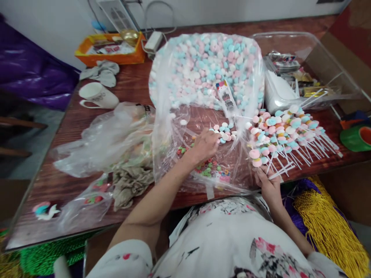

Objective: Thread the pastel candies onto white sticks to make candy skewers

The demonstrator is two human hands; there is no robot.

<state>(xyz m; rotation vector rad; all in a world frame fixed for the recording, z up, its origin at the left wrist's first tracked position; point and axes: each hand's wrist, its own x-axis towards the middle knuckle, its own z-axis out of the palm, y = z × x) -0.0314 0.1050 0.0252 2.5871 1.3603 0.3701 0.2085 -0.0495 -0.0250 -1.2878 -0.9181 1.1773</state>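
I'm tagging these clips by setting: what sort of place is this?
Probably a home or small-workshop table used for hand-assembling sweets: a big plastic bag of pastel candies, a pile of finished candy skewers, and a mug on the cluttered wooden table.

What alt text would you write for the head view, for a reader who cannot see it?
A person's left hand reaches into loose pastel candies on clear plastic, while the right hand holds a white stick. Finished candy sticks lie to the right on a wooden table, behind them a big bag of candies.
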